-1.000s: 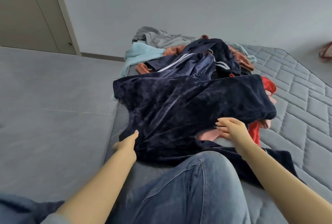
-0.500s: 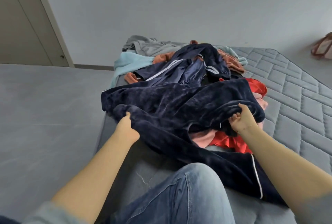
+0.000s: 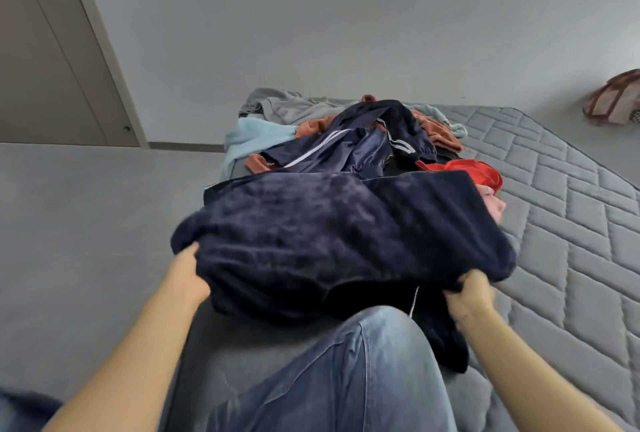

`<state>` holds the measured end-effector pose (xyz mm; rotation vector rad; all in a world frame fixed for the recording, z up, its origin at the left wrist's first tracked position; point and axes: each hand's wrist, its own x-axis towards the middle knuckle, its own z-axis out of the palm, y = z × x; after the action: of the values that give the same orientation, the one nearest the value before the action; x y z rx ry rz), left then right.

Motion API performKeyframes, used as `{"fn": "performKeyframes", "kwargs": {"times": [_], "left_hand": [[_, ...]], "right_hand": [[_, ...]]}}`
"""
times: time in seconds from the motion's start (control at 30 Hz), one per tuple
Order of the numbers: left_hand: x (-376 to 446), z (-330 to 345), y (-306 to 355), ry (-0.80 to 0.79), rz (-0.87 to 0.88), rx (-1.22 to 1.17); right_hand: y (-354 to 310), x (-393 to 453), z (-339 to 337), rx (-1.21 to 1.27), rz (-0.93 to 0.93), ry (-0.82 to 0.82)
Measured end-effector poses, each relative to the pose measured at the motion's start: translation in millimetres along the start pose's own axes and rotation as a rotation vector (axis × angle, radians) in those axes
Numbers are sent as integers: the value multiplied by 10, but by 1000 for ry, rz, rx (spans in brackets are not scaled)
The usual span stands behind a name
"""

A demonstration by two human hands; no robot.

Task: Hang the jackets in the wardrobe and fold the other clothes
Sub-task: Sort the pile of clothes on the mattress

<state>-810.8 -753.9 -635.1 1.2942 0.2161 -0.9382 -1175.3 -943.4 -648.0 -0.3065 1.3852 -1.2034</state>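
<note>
Folding barely begun: your left hand (image 3: 188, 276) and right hand (image 3: 472, 296) grip the navy velvet garment (image 3: 346, 241); pile (image 3: 346, 141) at twelve o'clock seemingly unsorted.

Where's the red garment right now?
In the head view, the red garment lies on the mattress, right of centre, just behind the dark blue velvet garment that both hands hold.

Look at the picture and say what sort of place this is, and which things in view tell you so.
Most likely a bedroom: a bare quilted mattress with a pile of clothes on it, plain walls, and a door at the left.
</note>
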Motion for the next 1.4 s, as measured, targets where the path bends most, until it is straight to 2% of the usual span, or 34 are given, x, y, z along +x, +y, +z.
{"fn": "performKeyframes", "kwargs": {"times": [0.03,0.13,0.23,0.33,0.43,0.5,0.6,0.67,0.77,0.9,1.03,1.17,1.27,1.4], "left_hand": [[-51,-84,-140,17,-48,91],[-191,-412,-617,-31,-270,159],[-341,-530,-699,-2,-262,271],[-392,-544,-678,-57,-136,223],[-436,-425,-474,-50,108,75],[-451,-364,-288,-21,281,19],[-412,-456,-165,47,434,134],[-290,-625,-283,77,396,231],[-164,-814,-580,159,253,343],[-140,-889,-803,226,55,430],[-184,-949,-748,229,-78,392],[-344,-848,-594,150,-156,280],[-423,-692,-374,97,-229,120],[-213,-516,-110,103,-241,-423]], "right_hand": [[170,-30,-176,8,100,2],[351,-141,-473,138,336,29],[311,-202,-593,232,265,-131],[203,-275,-598,209,228,-276],[75,-324,-446,71,175,-378],[-46,-292,-333,2,22,-403],[-176,-235,-254,-26,-150,-407],[-53,-217,-331,-73,-119,-309],[332,-102,-570,-180,32,-151],[552,78,-759,-181,183,-121],[479,8,-771,-186,59,-131],[299,-153,-656,-114,-144,-60],[102,-194,-406,-84,-244,-98],[-272,-166,86,-46,-189,-217]]}}
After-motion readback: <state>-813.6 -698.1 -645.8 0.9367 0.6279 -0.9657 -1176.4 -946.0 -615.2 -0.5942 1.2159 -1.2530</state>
